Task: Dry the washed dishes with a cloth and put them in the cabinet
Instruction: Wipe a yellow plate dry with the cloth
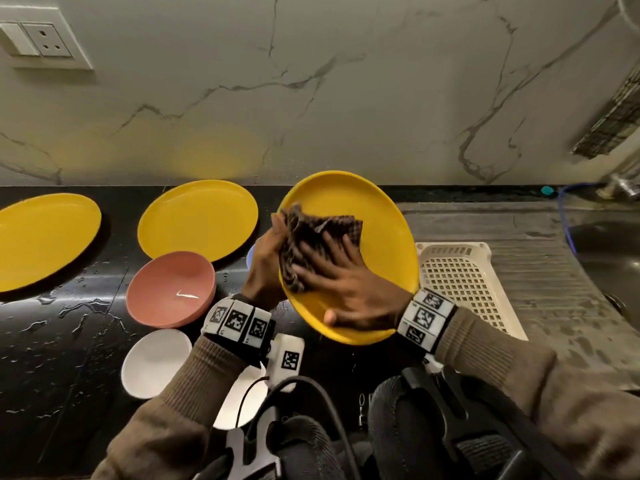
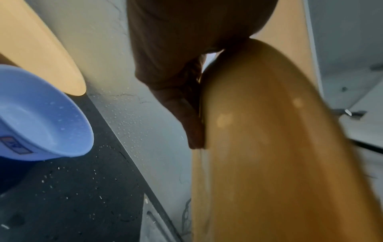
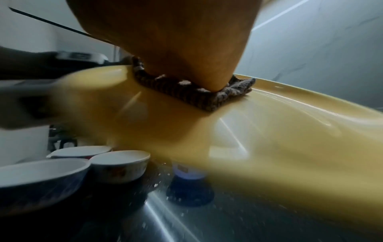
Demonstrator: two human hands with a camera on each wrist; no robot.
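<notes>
I hold a yellow plate (image 1: 374, 216) tilted above the counter. My left hand (image 1: 266, 261) grips its left rim, thumb over the edge. In the left wrist view the fingers (image 2: 186, 114) lie along the plate's underside (image 2: 269, 147). My right hand (image 1: 332, 271) presses a dark checked cloth (image 1: 311, 237) flat against the plate's face, fingers spread and straight. The right wrist view shows the cloth (image 3: 196, 96) folded under that hand (image 3: 176, 49) on the plate (image 3: 300, 131).
On the wet black counter (image 1: 69, 341) lie two more yellow plates (image 1: 45, 237) (image 1: 197, 223), a pink bowl (image 1: 169, 289), white bowls (image 1: 156, 362) and a blue bowl (image 2: 41, 114). A cream perforated basket (image 1: 464, 278) sits on the steel drainboard (image 1: 554, 271) to the right.
</notes>
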